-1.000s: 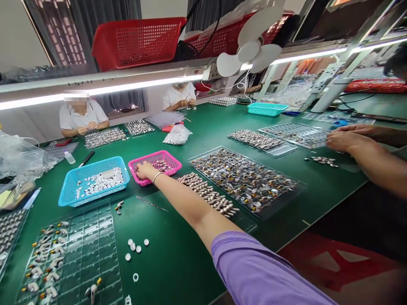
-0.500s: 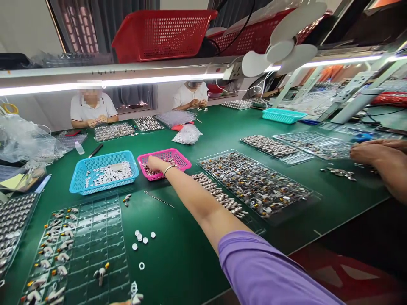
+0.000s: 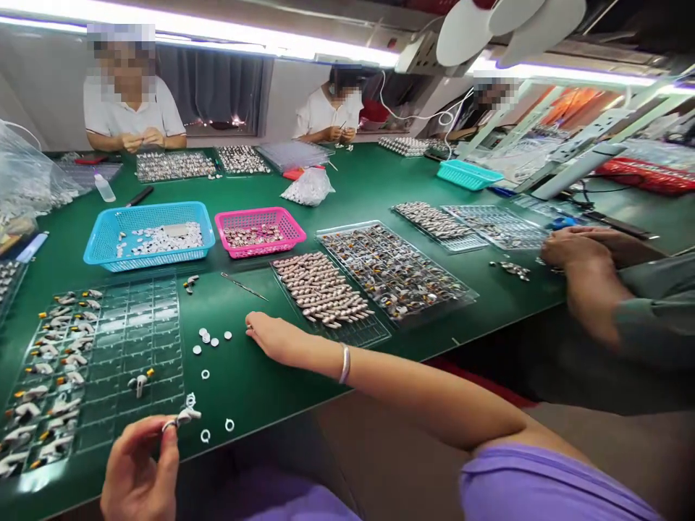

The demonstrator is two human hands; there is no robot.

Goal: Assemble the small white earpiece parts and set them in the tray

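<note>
My left hand (image 3: 142, 463) is closed in a pinch at the table's front edge, holding a small white earbud piece (image 3: 187, 414) by one end. Over the green table, my right hand (image 3: 271, 339) has its fingertips pressed together; whatever is between them is too small to make out. Several white round caps (image 3: 215, 342) lie to its left, with white rings (image 3: 205, 374) nearer to me. Beyond it are a pair of metal tweezers (image 3: 244, 286) and a pink basket (image 3: 260, 252) of small round parts. A clear tray (image 3: 127, 333) holds rows of earbud pieces at the left.
Left of the pink basket stands a blue basket (image 3: 146, 265) with white parts. Trays packed with parts (image 3: 326, 289) cover the middle right. A co-worker's hands (image 3: 583, 264) work at the right edge, and other people sit across the table. A fan (image 3: 489, 29) hangs above.
My right hand has come out of the pink basket and back toward me. My left hand, barely visible before, now shows with the earbud piece. The view has tilted downward.
</note>
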